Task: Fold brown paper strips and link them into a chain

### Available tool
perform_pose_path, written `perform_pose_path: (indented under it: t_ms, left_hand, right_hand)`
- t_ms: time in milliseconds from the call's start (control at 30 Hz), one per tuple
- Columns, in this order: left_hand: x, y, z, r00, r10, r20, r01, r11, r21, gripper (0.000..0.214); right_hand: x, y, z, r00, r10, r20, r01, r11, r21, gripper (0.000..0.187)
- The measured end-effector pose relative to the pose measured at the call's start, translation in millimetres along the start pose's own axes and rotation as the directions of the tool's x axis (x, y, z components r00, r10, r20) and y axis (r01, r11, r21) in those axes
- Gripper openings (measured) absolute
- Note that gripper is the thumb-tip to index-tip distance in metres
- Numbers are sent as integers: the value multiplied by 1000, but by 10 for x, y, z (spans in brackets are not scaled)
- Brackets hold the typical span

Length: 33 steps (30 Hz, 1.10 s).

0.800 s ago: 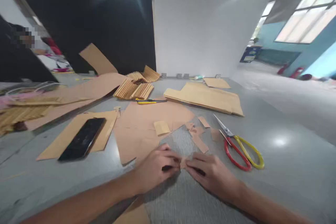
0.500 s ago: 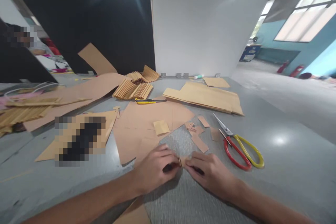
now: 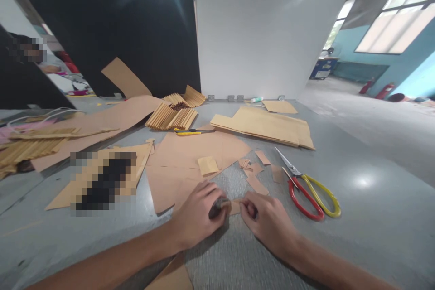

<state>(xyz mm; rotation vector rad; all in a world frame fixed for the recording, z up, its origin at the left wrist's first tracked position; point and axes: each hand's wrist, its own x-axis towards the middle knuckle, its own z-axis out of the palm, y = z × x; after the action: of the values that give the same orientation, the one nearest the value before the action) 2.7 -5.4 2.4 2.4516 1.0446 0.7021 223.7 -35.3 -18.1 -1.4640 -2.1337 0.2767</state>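
Both my hands meet low in the middle of the grey table (image 3: 367, 217). My left hand (image 3: 200, 217) and my right hand (image 3: 267, 222) are closed in a pinch on a small piece of brown paper (image 3: 234, 207) held between them. Just beyond my fingers lie a large brown paper sheet (image 3: 190, 163), a small folded paper square (image 3: 208, 165) and several small paper scraps (image 3: 256, 176). Scissors with one red and one yellow handle (image 3: 311, 190) lie to the right of my right hand.
A stack of tan sheets (image 3: 268, 124) lies further back. Pleated paper fans (image 3: 176, 111) and a yellow utility knife (image 3: 190, 131) sit behind the large sheet. Long paper strips (image 3: 98, 120) stretch left. A person (image 3: 20, 72) is at far left.
My fingers have curled tighter round the small paper piece and both hands shifted slightly away from me. Nothing else moved.
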Motion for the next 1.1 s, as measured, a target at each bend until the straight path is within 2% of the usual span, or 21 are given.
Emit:
perform_pose_path:
  t_ms: [67, 167, 267, 333, 433, 533, 700, 833, 933, 1100]
  left_hand:
    - [27, 20, 7, 995, -86, -45, 87, 996, 9, 5]
    - [68, 45, 48, 972, -222, -76, 223, 975, 7, 15]
    - [80, 55, 121, 961, -257, -103, 263, 964, 46, 18]
    - [64, 42, 176, 974, -187, -127, 202, 972, 122, 18]
    - [22, 1, 234, 995, -7, -104, 30, 974, 224, 20]
    - [-5, -24, 233, 994, 92, -63, -79, 980, 181, 21]
    - [-10, -12, 162, 995, 86, -52, -84, 995, 45, 19]
    - [-43, -57, 133, 987, 162, -25, -163, 984, -77, 15]
    - [-56, -115, 127, 979, 202, -13, -202, 973, -113, 22]
    - [1, -148, 72, 982, 186, 27, -180, 971, -159, 17]
  right_hand:
    - [1, -3, 14, 1000, 28, 2, -28, 1000, 3, 20]
    - [14, -28, 10, 998, 60, 8, -60, 998, 28, 20]
    - [25, -48, -8, 997, 70, 19, -71, 997, 41, 20]
    - [26, -49, -13, 998, 65, 26, -66, 997, 39, 20]
    - [20, -38, -7, 999, 49, 25, -49, 999, 24, 21]
    - [13, -32, -1, 1000, 19, 21, -19, 1000, 12, 22]
    - [9, -29, -5, 1000, -29, 9, 29, 1000, -4, 23]
    - [6, -15, -5, 999, -53, 6, 53, 999, -11, 23]
    - [1, -14, -19, 997, -77, 12, 77, 997, -17, 22]
    - [-11, -35, -61, 985, -165, 53, 161, 985, 63, 20]
